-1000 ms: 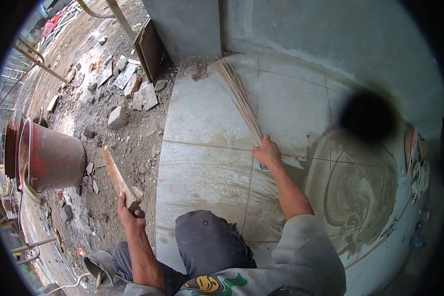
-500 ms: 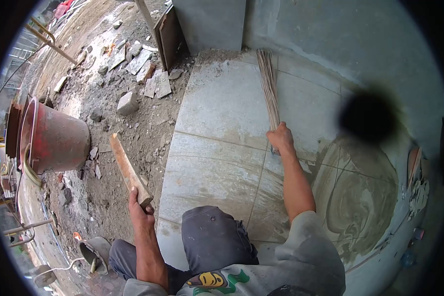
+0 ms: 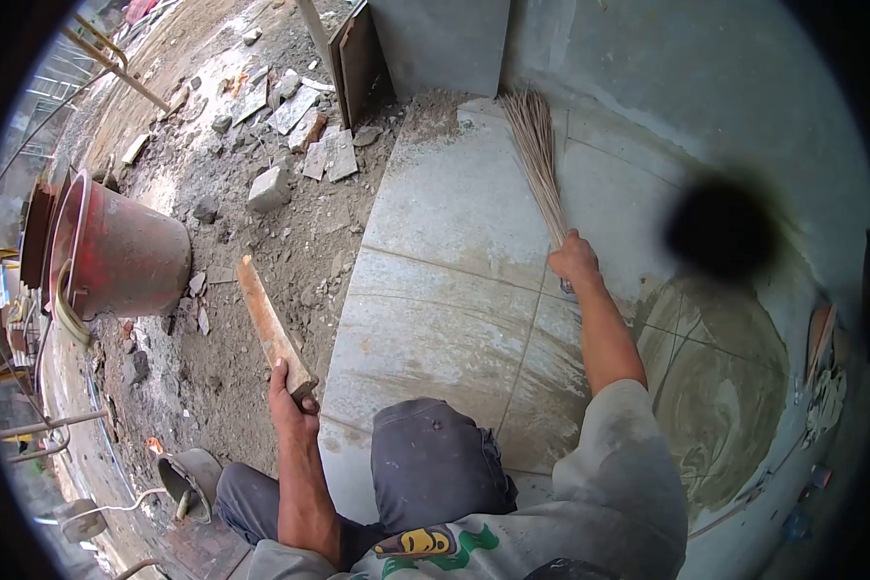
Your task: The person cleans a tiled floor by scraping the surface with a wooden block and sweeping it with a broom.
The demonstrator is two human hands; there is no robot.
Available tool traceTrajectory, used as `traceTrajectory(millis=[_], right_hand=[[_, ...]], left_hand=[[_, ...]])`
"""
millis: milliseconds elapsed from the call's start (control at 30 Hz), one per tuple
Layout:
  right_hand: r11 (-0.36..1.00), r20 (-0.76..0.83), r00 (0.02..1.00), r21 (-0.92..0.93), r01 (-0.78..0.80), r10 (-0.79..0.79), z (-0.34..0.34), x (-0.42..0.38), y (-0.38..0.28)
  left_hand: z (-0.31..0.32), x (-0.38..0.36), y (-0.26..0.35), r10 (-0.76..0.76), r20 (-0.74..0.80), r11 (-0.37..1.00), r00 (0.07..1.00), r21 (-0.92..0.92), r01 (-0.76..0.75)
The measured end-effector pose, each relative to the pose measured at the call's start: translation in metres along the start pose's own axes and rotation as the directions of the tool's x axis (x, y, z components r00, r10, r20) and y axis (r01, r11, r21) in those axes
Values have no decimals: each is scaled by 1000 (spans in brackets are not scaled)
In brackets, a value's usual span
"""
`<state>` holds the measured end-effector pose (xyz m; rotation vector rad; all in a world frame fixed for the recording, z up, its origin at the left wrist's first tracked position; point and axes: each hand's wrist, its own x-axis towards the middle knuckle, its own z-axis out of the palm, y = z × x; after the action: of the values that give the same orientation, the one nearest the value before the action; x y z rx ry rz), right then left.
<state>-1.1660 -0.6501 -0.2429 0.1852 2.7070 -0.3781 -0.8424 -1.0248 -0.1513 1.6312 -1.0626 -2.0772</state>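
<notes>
Pale floor tiles [image 3: 454,217] spread beneath and ahead of your right hand [image 3: 574,261]. To that hand's right, grey slurry [image 3: 730,387] is smeared in swirls. Beyond your left hand [image 3: 293,401], farther left, sits a dusty red bucket [image 3: 135,251]. Your right fingers are wrapped tightly around a stick broom [image 3: 536,155], its bristles fanning ahead and slightly left. Your left hand, closed with thumb on top, grips a narrow rust-coloured bar [image 3: 269,319] pointing forward over dirt [image 3: 217,372]. Ahead of it lies a stone block [image 3: 270,189].
</notes>
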Motion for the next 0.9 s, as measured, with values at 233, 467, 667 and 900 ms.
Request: traceTrajectory(millis=[233, 467, 667, 900], right_hand=[[994, 46, 993, -37, 106, -104, -45, -71, 9], [772, -135, 918, 595, -225, 372, -2, -24, 40], [907, 149, 976, 369, -203, 158, 12, 3, -98], [925, 63, 995, 368, -97, 79, 8, -64, -26]], left_hand=[[-1, -2, 4, -1, 58, 1000, 998, 14, 0], [-8, -12, 10, 6, -42, 1000, 999, -18, -7], [-25, -16, 4, 27, -55, 999, 998, -21, -28], [-31, -15, -4, 12, -50, 1000, 999, -20, -13]])
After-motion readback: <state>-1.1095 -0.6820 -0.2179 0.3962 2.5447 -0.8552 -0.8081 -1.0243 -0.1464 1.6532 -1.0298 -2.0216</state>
